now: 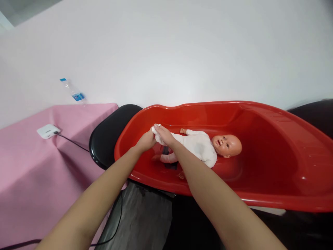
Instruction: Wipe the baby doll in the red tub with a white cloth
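A baby doll [200, 146] in white clothing lies on its back in a red baby bathtub [270, 166], its head to the right. Over the doll's leg end, my left hand [147, 140] and my right hand [165, 134] meet, fingers closed on a bunched white cloth [158, 137]. One leg of the doll runs toward my hands, its foot hidden there; whether the cloth wraps that foot, I cannot tell. The other leg [168, 158] lies lower, below my right wrist. My right forearm hides part of the doll's near arm.
Left of the tub is a black seat [111, 135]. A pink-covered table [33, 166] holds a white device [48, 131] with a black cable [74, 141]. A plastic bottle [75, 93] stands at its back edge by the white wall [169, 52].
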The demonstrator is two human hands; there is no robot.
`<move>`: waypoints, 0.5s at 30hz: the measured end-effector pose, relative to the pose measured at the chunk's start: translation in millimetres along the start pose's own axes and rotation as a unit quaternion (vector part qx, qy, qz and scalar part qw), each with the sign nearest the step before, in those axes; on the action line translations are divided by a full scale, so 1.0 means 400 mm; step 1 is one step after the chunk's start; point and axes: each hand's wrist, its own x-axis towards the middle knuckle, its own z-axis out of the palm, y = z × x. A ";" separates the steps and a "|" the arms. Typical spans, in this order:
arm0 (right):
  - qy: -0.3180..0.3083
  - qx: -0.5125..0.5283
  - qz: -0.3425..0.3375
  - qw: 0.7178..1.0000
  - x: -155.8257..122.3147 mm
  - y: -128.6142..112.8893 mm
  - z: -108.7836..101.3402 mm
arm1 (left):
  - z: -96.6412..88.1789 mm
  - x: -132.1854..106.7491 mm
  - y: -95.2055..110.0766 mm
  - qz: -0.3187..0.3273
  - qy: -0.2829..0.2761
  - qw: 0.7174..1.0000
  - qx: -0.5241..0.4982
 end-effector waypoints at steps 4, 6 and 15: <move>0.009 -0.025 0.028 0.999 -0.005 0.006 -0.014 | 0.004 0.001 -0.005 0.015 0.005 1.000 -0.007; 0.009 -0.049 0.050 0.998 -0.004 0.017 -0.024 | 0.005 -0.002 -0.004 0.004 0.010 1.000 -0.014; 0.007 -0.100 0.033 0.994 0.011 0.056 -0.039 | 0.007 -0.010 0.024 -0.020 -0.018 0.999 0.026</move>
